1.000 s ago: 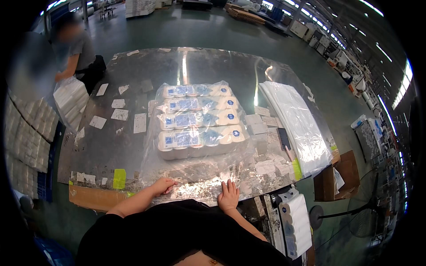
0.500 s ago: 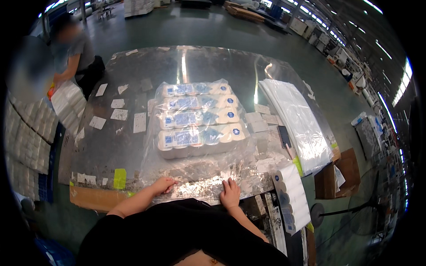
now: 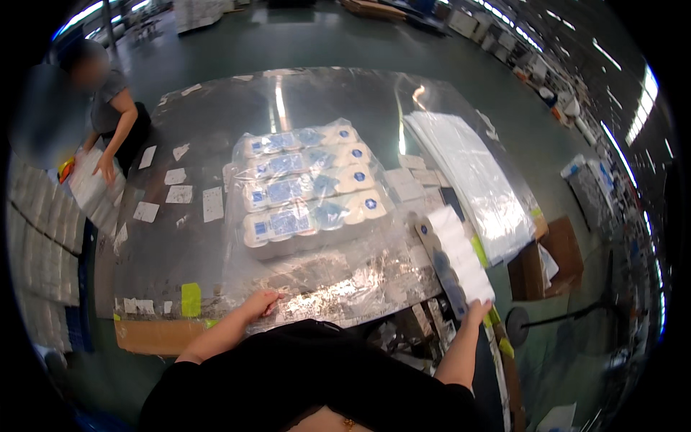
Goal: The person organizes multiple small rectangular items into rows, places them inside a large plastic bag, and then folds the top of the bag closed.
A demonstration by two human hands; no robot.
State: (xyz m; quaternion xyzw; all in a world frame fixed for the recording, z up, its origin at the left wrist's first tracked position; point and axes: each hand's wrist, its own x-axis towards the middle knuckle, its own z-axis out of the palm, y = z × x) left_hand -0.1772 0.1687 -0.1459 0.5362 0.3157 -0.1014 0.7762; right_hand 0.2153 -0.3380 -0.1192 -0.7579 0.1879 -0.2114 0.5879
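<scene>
A clear plastic bag (image 3: 317, 257) lies on the metal table with several packs of toilet rolls (image 3: 309, 216) in rows inside it, their blue prints showing. At the table's near edge, by the bag's near end, my left hand (image 3: 263, 304) has its fingers curled; what they hold, if anything, is too small to make out. My right hand (image 3: 476, 311) is closed on the near end of a single pack of toilet rolls (image 3: 461, 255), right of the bag. That pack lies at a slant, its far end reaching over the tabletop.
A stack of flat plastic bags (image 3: 471, 180) lies along the table's right side, beside a cardboard box (image 3: 558, 263) and a fan (image 3: 518, 325). Paper scraps (image 3: 180, 194) dot the metal table (image 3: 216, 101). At the left, a person (image 3: 115, 108) handles a wrapped pack near stacked packs (image 3: 43, 252).
My right hand has left the table edge and moved right onto the single pack. That pack has slid forward over the tabletop. My left hand stays near the edge.
</scene>
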